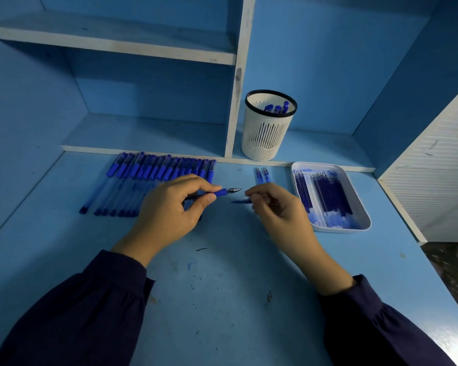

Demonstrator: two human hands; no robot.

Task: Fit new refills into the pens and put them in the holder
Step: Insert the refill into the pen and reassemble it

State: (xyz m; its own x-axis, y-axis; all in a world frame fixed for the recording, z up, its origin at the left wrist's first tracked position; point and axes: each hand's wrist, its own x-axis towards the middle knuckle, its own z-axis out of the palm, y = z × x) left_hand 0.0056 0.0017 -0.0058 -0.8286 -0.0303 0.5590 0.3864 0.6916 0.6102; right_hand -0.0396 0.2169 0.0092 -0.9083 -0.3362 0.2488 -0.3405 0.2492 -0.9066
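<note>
Slim pen [220, 192], blue piece [239, 201], slotted holder [269, 128]

Left hand [169, 207] pinches pen [224, 192], right [273, 204] — blue piece [240, 201]

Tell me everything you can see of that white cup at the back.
The holder is a white, plastic-looking round cup with a black rim, vertical slots and a mesh band at its base. It stands upright on the back ledge, just right of the white divider, with a few blue pens inside.
</note>
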